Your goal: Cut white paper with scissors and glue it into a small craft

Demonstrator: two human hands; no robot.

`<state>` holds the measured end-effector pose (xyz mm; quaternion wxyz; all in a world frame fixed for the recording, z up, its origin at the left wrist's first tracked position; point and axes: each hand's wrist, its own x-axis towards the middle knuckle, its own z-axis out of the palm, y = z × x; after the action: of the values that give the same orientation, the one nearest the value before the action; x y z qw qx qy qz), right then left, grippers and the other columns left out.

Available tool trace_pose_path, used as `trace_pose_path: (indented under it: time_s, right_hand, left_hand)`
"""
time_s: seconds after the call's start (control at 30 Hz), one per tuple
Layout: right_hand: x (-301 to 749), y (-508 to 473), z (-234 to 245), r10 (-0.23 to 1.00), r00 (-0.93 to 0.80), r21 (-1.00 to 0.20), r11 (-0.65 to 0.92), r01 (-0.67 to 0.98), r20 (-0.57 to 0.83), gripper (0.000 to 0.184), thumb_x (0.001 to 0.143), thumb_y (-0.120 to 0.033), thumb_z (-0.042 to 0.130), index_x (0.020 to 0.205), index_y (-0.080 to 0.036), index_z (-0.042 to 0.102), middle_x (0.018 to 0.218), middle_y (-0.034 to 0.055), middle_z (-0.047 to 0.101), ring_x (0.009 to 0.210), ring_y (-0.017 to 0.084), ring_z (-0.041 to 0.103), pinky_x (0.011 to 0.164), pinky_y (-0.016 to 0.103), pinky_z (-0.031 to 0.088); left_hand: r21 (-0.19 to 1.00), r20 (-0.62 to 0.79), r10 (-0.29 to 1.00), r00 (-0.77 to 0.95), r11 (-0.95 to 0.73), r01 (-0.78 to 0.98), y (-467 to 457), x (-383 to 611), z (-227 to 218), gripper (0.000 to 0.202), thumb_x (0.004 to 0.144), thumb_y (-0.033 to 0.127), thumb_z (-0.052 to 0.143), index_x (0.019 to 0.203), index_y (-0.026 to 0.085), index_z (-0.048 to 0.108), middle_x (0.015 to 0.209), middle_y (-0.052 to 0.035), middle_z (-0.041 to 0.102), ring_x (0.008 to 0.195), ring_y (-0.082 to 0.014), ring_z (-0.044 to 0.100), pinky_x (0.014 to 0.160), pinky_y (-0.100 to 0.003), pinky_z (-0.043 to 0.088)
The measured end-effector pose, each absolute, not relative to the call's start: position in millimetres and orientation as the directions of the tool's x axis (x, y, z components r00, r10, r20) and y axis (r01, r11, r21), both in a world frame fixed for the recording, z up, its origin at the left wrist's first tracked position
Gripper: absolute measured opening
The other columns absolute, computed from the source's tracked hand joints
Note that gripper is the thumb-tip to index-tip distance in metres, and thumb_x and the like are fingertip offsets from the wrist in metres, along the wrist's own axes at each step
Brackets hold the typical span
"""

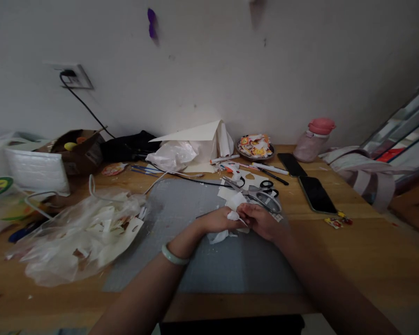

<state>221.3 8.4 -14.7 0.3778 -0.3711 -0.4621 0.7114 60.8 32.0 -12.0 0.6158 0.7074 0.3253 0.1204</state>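
My left hand (219,220) and my right hand (260,219) meet over the grey mat (181,204), both with fingers closed. A small piece of white paper (234,216) is pinched in my left hand, and the fingers of my right hand close on its other side. More white scraps (219,236) lie on the mat under my hands. Just beyond my hands are grey-handled scissors (269,201) and a black-handled pair (267,185), lying on cut paper. A white glue gun (234,171) with orange parts rests behind them.
Left of the mat lies a clear plastic bag (66,251) with paper scraps. Pens (270,168), a bowl of cutouts (255,147), two phones (317,194) and a pink bottle (312,142) stand or lie toward the back right. A cardboard box (85,156) sits back left.
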Motion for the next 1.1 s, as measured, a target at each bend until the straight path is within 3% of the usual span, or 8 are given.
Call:
trace_pose_path:
  time_s: [0.2,0.37,0.63,0.9,1.1]
  right_hand:
    - [219.8,7.6,-12.3,0.877,-0.409,-0.938,-0.325,-0.119,-0.251,0.042,0.062,-0.054,0.070,0.061,-0.017,0.050,0.051,-0.0064,0.041,0.046,0.006,0.031,0.045,0.022,0.022]
    - [222.6,7.2,-15.5,0.881,-0.435,-0.978,-0.207,0.003,-0.187,0.042,0.063,-0.055,0.069,0.062,-0.017,0.052,0.053,-0.0058,0.042,0.047,0.007,0.033,0.046,0.023,0.022]
    - [218.9,6.1,-14.1,0.895,-0.418,-0.939,-0.267,-0.216,-0.158,0.044,0.067,-0.058,0.064,0.058,-0.018,0.048,0.055,-0.0046,0.040,0.051,0.009,0.035,0.050,0.024,0.026]
    - [220.8,5.5,-12.6,0.887,-0.433,-0.986,-0.112,0.128,-0.157,0.047,0.065,-0.063,0.063,0.066,-0.018,0.050,0.059,-0.0048,0.041,0.053,0.009,0.033,0.050,0.024,0.024]
    - [217.7,3.0,-20.3,0.888,-0.420,-0.979,-0.204,0.002,-0.186,0.045,0.067,-0.062,0.062,0.065,-0.019,0.048,0.060,-0.0047,0.040,0.053,0.009,0.032,0.051,0.024,0.023]
  left_hand:
    - [0.957,-0.188,0.590,0.786,-0.068,0.280,32.9,61.0,-14.3,0.021,0.069,0.032,0.060,0.059,0.013,0.056,0.052,0.0059,0.042,0.051,-0.0069,0.036,0.051,-0.020,0.031]
    - [0.940,-0.201,0.594,0.779,-0.107,0.323,33.1,61.4,-19.0,0.027,0.069,0.037,0.061,0.057,0.013,0.053,0.052,0.0056,0.042,0.052,-0.0071,0.035,0.050,-0.020,0.031]
    - [0.967,-0.197,0.609,0.768,-0.008,0.254,33.1,60.4,-13.2,0.021,0.069,0.034,0.057,0.067,0.013,0.058,0.054,0.0051,0.045,0.052,-0.0077,0.038,0.051,-0.020,0.033]
    - [0.921,-0.201,0.595,0.778,-0.157,0.358,33.0,59.9,-17.5,0.026,0.070,0.034,0.058,0.056,0.014,0.049,0.052,0.0061,0.040,0.052,-0.0069,0.035,0.050,-0.019,0.030]
    - [0.915,-0.223,0.600,0.769,-0.144,0.377,31.3,60.8,-19.3,0.024,0.072,0.036,0.058,0.062,0.014,0.055,0.055,0.0049,0.044,0.054,-0.0080,0.040,0.053,-0.020,0.033]
